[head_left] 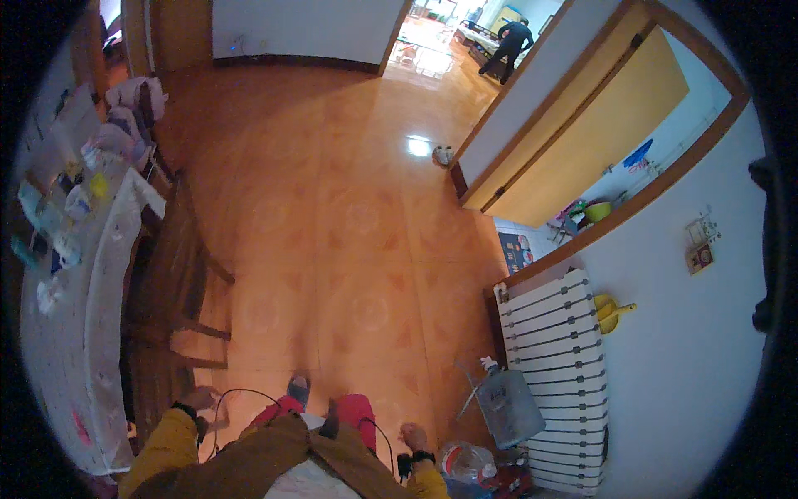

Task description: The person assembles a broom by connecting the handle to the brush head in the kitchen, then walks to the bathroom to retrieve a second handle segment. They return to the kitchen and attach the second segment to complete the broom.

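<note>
Orange floor tiles (faintly ring-patterned), dark brown chair, mustard sleeves, white radiator

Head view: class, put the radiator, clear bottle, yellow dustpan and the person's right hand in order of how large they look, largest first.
1. radiator
2. clear bottle
3. yellow dustpan and right hand: too alike in size to rank

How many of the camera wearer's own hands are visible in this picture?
2. The left hand is at lower left, near the wooden chair; the right hand is at lower centre, near the clear plastic bottle.
</note>
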A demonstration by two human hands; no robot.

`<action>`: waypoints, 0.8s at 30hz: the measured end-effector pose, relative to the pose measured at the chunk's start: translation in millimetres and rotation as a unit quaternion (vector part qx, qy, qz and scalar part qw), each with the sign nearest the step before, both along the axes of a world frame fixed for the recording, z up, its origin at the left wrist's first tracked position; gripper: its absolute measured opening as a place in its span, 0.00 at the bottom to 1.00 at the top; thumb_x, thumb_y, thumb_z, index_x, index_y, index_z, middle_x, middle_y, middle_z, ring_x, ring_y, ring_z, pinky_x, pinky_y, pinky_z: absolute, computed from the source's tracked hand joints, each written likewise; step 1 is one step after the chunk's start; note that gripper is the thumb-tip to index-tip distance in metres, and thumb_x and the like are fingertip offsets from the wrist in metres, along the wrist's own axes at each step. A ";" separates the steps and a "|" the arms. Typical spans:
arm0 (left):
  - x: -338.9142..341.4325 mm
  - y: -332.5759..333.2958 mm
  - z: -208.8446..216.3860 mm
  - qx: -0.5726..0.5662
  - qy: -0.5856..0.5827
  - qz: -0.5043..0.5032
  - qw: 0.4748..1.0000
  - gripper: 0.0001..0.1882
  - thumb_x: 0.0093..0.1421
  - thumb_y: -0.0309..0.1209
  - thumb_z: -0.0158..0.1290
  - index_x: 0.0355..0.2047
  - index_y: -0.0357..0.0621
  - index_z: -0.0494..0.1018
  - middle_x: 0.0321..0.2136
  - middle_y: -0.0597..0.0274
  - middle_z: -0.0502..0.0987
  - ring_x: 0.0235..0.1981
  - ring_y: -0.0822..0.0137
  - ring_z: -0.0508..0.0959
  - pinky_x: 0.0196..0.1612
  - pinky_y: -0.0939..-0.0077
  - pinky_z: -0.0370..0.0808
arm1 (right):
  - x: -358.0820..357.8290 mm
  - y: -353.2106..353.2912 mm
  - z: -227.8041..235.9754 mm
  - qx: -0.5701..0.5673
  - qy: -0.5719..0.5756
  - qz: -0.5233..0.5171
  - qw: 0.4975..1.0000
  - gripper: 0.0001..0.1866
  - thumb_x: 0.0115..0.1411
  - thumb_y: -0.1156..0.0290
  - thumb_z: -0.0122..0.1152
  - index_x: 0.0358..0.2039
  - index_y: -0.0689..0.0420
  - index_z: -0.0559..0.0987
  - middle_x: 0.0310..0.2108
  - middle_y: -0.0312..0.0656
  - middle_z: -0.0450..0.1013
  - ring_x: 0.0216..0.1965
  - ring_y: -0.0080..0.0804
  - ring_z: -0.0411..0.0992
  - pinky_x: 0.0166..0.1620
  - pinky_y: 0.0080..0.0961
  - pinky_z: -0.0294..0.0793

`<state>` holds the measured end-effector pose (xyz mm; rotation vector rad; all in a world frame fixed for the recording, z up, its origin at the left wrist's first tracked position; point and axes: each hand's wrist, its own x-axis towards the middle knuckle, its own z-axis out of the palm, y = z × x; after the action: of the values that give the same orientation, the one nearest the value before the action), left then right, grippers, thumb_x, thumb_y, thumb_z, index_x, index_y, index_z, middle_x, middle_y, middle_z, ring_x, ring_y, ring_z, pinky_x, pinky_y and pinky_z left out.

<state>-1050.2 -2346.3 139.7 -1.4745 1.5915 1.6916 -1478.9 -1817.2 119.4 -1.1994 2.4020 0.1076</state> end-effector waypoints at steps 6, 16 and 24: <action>-226.1 -72.1 34.1 -0.110 0.162 -0.105 0.975 0.10 0.54 0.26 0.52 0.38 0.41 0.75 0.28 0.54 0.76 0.27 0.64 0.77 0.31 0.73 0.76 | -9.7 48.5 -27.5 -0.079 -0.326 -0.521 0.785 0.10 0.58 0.63 0.52 0.28 0.55 0.76 0.24 0.45 0.73 0.22 0.37 0.73 0.26 0.33 0.74; -446.5 -61.8 32.2 -0.144 0.144 -0.306 0.930 0.11 0.58 0.29 0.51 0.41 0.41 0.74 0.24 0.55 0.76 0.25 0.66 0.77 0.29 0.71 0.76 | -261.6 13.3 -25.2 -0.105 -0.238 -0.463 0.847 0.14 0.60 0.59 0.50 0.33 0.55 0.77 0.28 0.47 0.75 0.25 0.37 0.74 0.28 0.35 0.73; -444.3 -103.7 -23.2 0.006 0.130 -0.107 0.986 0.11 0.59 0.22 0.48 0.41 0.35 0.74 0.27 0.56 0.74 0.28 0.66 0.76 0.36 0.70 0.77 | -484.4 -109.4 30.5 -0.028 -0.023 -0.214 0.976 0.18 0.61 0.55 0.48 0.36 0.56 0.78 0.31 0.48 0.76 0.28 0.36 0.74 0.29 0.36 0.73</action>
<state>-1494.5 -2450.0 116.4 -1.0645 1.7970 1.8183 -1963.3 -1926.6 149.9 -0.6732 2.5749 -0.1211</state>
